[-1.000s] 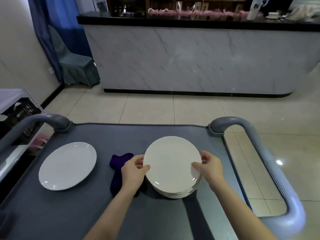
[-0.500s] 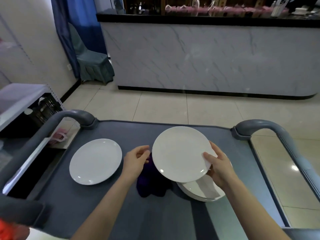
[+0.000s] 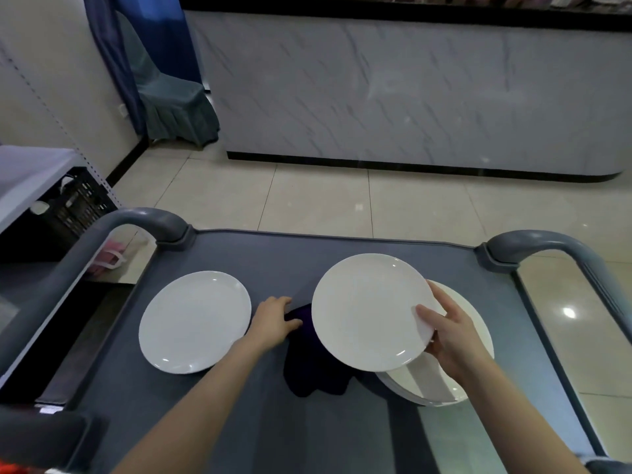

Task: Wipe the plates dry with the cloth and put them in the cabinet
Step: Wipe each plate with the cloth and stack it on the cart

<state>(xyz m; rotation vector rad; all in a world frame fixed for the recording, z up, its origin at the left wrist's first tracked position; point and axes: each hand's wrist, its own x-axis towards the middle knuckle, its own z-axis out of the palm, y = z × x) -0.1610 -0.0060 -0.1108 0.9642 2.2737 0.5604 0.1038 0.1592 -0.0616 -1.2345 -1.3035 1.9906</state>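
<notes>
Right thumb [image 3: 425, 314] lay flat on the upper face of the lifted plate [image 3: 366, 309], near its right rim. The other fingers curled under that rim, mostly hidden. So the right hand [image 3: 451, 340] pinched the plate at its right edge and held it clear of the stack of plates [image 3: 478, 323].

The held plate was white and round, so we logged no long axis. Its eating face pointed up, toward us. We could not tell whether it was tilted. It overlapped the left part of the stack and hung over part of the cloth [image 3: 314, 374].

The left hand [image 3: 273, 323] had its fingers bent, with the thumb pointing right, at the far end of the cloth and touching it. We could not tell whether it had closed on the fabric.

The cloth was dark purple and crumpled. Its long run went from the left hand back toward us, and its right side was hidden beneath the held plate.

A single plate [image 3: 195, 321] lay flat and face up just left of the left hand, apart from the stack.

All of this sat on the grey cart top [image 3: 273, 254], between the left handle [image 3: 102, 241] and the right handle [image 3: 547, 244].

Beyond the cart were a tiled floor [image 3: 325, 200], a marble-look counter [image 3: 410, 97], a covered chair [image 3: 171, 97] and, at far left, a black crate [image 3: 68, 206].
</notes>
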